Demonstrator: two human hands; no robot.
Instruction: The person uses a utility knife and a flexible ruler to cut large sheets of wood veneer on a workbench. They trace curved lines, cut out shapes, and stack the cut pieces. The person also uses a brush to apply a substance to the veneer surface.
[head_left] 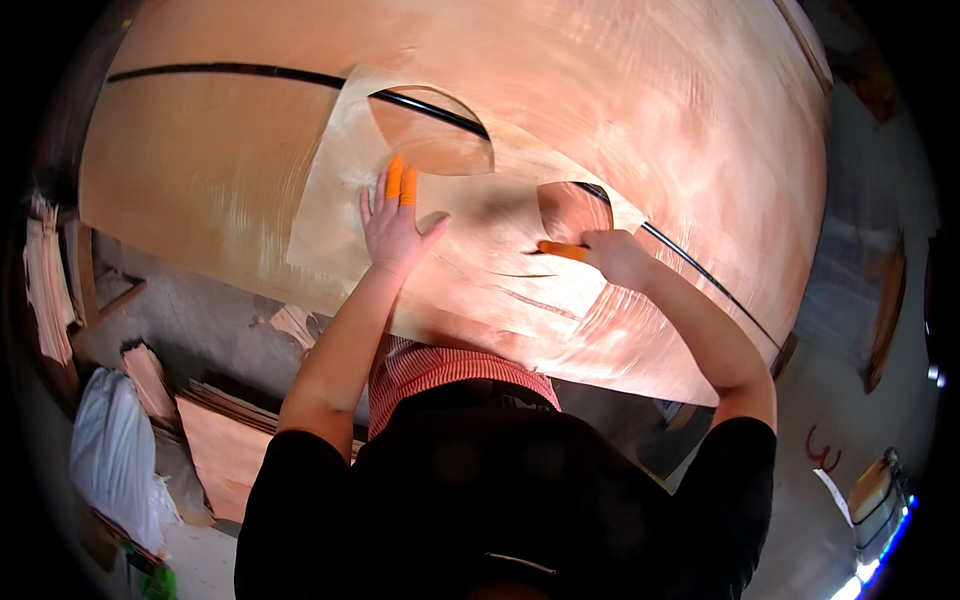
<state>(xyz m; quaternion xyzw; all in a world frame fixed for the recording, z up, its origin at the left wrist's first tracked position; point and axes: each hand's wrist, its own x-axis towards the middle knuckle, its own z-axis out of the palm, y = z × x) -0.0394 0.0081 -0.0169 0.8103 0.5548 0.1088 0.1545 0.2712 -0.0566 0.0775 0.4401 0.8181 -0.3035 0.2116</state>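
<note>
A pale, loose piece of wood veneer [330, 215] with two rounded holes lies on a large veneer sheet [200, 170]. My left hand [393, 232] rests flat on the loose piece, fingers spread, with orange finger covers on two of them. Near the smaller hole, my right hand [612, 258] is closed, an orange-covered finger pointing left at a dark split in the veneer. Whatever sits under its curled fingers is hidden. A long black strip [225, 69] runs across the large sheet, passes beneath the loose piece and shows through both holes.
The broad sheet's front edge is close to my body. Below left are stacked veneer pieces [225, 450] and a white bundled sack [115, 450]. More veneer strips [45, 285] stand at the far left. On the right floor sits a yellowish container [873, 490].
</note>
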